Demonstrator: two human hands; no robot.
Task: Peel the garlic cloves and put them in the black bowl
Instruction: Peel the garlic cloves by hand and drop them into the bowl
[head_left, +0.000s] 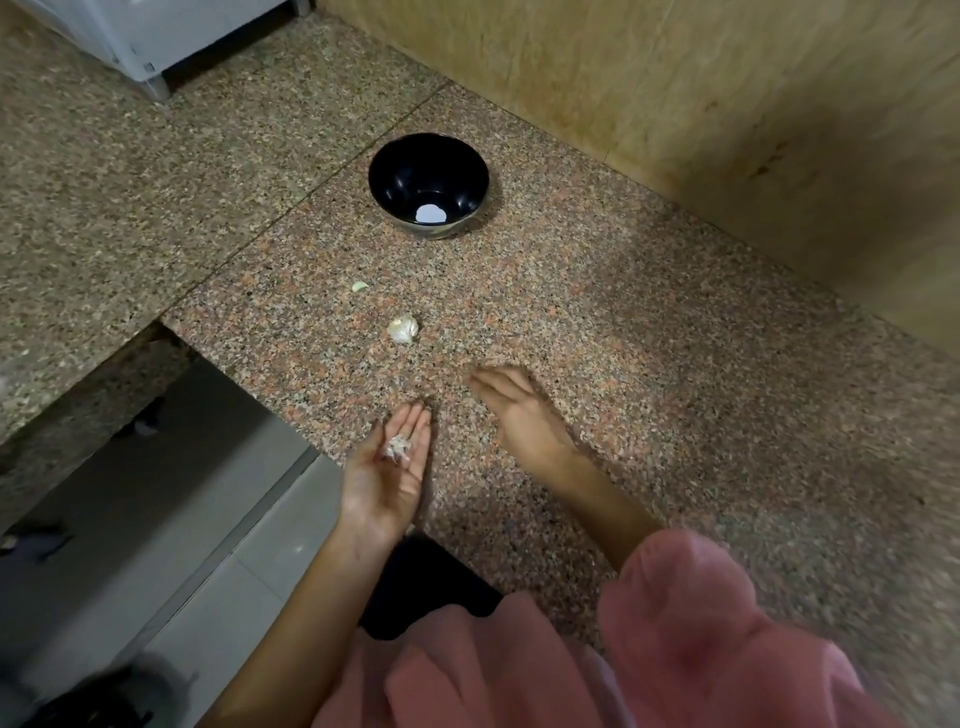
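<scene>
Head view: a speckled granite surface (597, 291) carries all task items.

1. Black bowl (387, 171): upright, toward the far edge of the surface and near the wood-coloured wall panel (727, 104). A white patch lies at its bottom; whether this is a clove or a reflection cannot be told.
2. Garlic clove (360, 286): a single small pale piece, lying on the surface on the near side of the bowl, apart from it.
3. Garlic cluster (402, 330): still in papery skin, just nearer than the single clove, between the bowl and the hands.
4. Left hand (387, 483): at the near left edge of the surface, palm up. Fingers (415, 431) are straight and together. Garlic skins (397, 449) rest loose on them.
5. Right hand (519, 415): blurred, palm down, low over the surface beside the left hand. Fingers are extended and hold nothing visible. Contact with the surface cannot be told.

A pink sleeve (701, 623) covers the right upper arm. A white appliance (156, 36) stands at the far left corner.
</scene>
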